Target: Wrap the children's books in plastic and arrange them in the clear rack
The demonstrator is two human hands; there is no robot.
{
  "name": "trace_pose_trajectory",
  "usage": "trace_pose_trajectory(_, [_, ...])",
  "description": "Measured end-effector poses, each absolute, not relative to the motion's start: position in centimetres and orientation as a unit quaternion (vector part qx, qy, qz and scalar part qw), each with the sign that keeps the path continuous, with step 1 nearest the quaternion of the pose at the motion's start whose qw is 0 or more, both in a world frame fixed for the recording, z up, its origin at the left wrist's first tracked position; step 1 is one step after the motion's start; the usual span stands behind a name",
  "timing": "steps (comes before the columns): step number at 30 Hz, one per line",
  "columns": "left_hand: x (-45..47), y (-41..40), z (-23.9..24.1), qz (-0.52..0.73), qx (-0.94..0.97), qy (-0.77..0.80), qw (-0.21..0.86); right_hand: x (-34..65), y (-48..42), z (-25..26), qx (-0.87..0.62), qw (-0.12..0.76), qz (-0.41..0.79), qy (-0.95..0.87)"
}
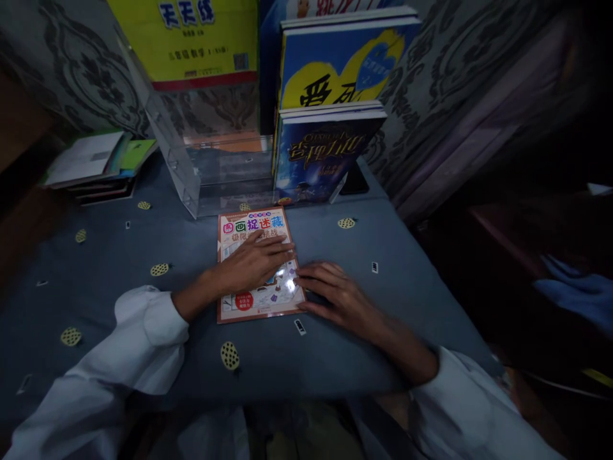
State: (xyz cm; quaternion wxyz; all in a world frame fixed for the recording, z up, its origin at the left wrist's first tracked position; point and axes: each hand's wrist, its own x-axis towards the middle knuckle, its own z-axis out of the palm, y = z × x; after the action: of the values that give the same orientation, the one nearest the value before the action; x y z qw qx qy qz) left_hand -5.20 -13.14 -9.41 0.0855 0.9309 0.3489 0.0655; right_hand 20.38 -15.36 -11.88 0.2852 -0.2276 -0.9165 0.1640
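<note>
A thin children's picture book (pixel 252 225) with a colourful cover lies flat on the blue patterned tablecloth (pixel 143 300). My left hand (pixel 253 262) rests flat on the book's cover, fingers stretched out toward the right. My right hand (pixel 335 294) lies on the cloth at the book's right edge, its fingertips touching that edge, fingers spread. Both arms wear white sleeves. Neither hand grips anything.
A clear acrylic book stand (pixel 211 166) stands behind the book, holding upright dark blue books (pixel 320 153), taller blue-and-yellow ones (pixel 345 64) and a yellow workbook (pixel 201 38). A stack of books (pixel 96 163) lies at far left. Patterned wall behind; table edge falls off at right.
</note>
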Motion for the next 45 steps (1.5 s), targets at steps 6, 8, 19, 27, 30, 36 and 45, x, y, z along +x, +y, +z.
trace_pose_trajectory(6, [-5.4, -13.8, -9.4, 0.079, 0.937, 0.327, 0.093, 20.9, -16.4, -11.6, -0.235, 0.285, 0.159, -0.915])
trace_pose_trajectory(8, [-5.4, -14.0, -9.6, 0.080, 0.938, 0.326, 0.082, 21.0, -16.6, -11.6, -0.241, 0.277, 0.164, -0.916])
trace_pose_trajectory(19, [-4.7, -16.9, -8.7, 0.079, 0.954, 0.274, 0.094, 21.9, -19.2, -11.2, -0.241, 0.282, 0.142, -0.918])
trace_pose_trajectory(27, [-4.6, -18.2, -9.0, 0.075, 0.954, 0.280, 0.082, 22.0, -20.1, -10.8, -0.272, 0.252, 0.143, -0.918])
trace_pose_trajectory(30, [-4.5, -18.7, -9.0, 0.083, 0.957, 0.270, 0.072, 21.8, -20.0, -10.5, -0.263, 0.262, 0.133, -0.919])
trace_pose_trajectory(36, [-4.3, -19.8, -9.4, 0.099, 0.956, 0.271, 0.053, 22.1, -19.9, -10.7, -0.258, 0.292, 0.170, -0.905])
trace_pose_trajectory(45, [-2.7, -22.1, -8.6, 0.056, 0.952, 0.299, -0.023, 22.1, -19.9, -10.8, -0.237, 0.318, 0.222, -0.891])
